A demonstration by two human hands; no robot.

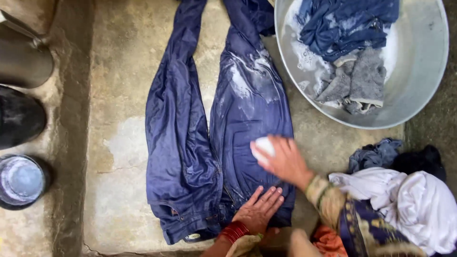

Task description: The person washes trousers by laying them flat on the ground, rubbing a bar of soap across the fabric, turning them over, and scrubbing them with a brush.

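One pair of dark blue trousers [219, 128] lies flat on the wet concrete floor [119, 143], legs pointing away, suds on the right leg. Left hand [259, 209]: fingers spread flat, pressing near the waistband. Right hand [281, 159]: grip closed around one white soap bar [264, 145], held against the right leg. One metal basin [419, 71] at upper right holds soapy water and wet garments, blue and grey. One small pot of water [21, 181] stands at far left.

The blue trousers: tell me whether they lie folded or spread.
Spread: the blue trousers lie flat on the concrete floor, both legs stretched apart.
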